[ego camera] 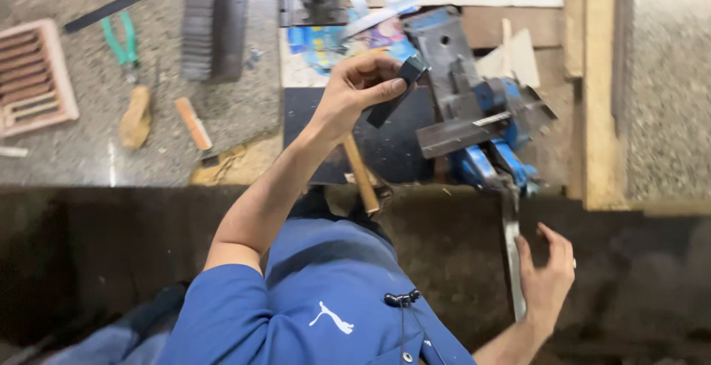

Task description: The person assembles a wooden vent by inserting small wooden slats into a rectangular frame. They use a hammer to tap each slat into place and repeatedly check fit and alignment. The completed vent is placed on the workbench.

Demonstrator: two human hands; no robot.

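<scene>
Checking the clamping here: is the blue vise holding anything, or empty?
Holding something: a flat metal strip sticks out sideways from between the jaws of the vise. How tightly it is clamped cannot be told.

Left hand (354,87) grips a dark block (397,89) near the blue vise (485,132); right hand (546,276) touches its handle (513,250).
</scene>
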